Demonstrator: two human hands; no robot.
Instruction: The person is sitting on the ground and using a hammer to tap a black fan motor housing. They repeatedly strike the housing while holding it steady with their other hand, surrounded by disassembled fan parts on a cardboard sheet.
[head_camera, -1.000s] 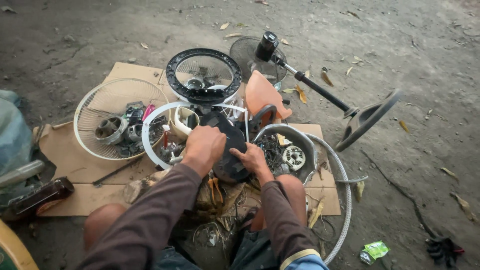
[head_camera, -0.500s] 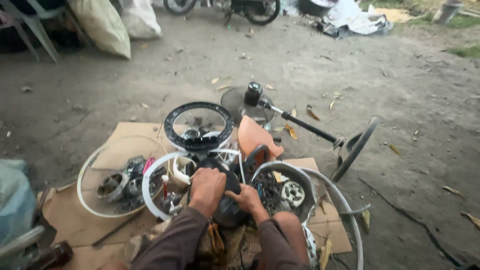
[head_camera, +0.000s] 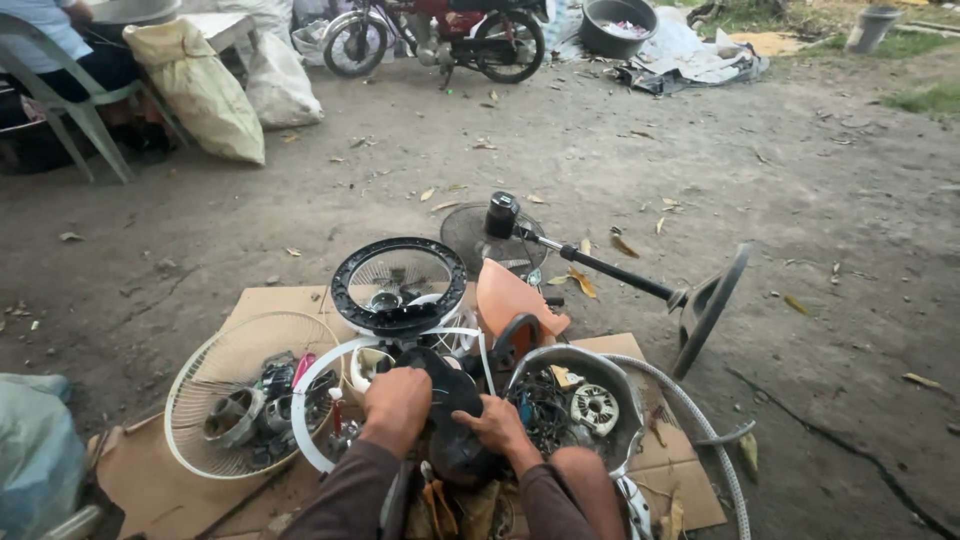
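Hands low centre, both clamped on black fan motor housing (head_camera: 455, 425) held between knees. Left hand (head_camera: 397, 405) curled over housing's left top, grip closed around it; right hand (head_camera: 495, 425) pressed on its right side, fingers wrapped, grip closed too. Brown sleeves at bottom edge. Flattened cardboard (head_camera: 270, 300) underneath on dirt ground. White wire fan guard (head_camera: 200, 385) to left, filled with motor parts. Grey fan shell (head_camera: 610, 375) just right of right hand, holding wires and copper-wound stator (head_camera: 594, 408). Black ring guard (head_camera: 398, 285) directly beyond housing, orange fan blade (head_camera: 505, 295) beside it. Black stand pole (head_camera: 600, 268) lying farther out, round base (head_camera: 710, 308) tilted on edge. Far back: motorcycle (head_camera: 440, 35), pale sacks (head_camera: 195, 90), green plastic chair (head_camera: 60, 95) with a person seated.
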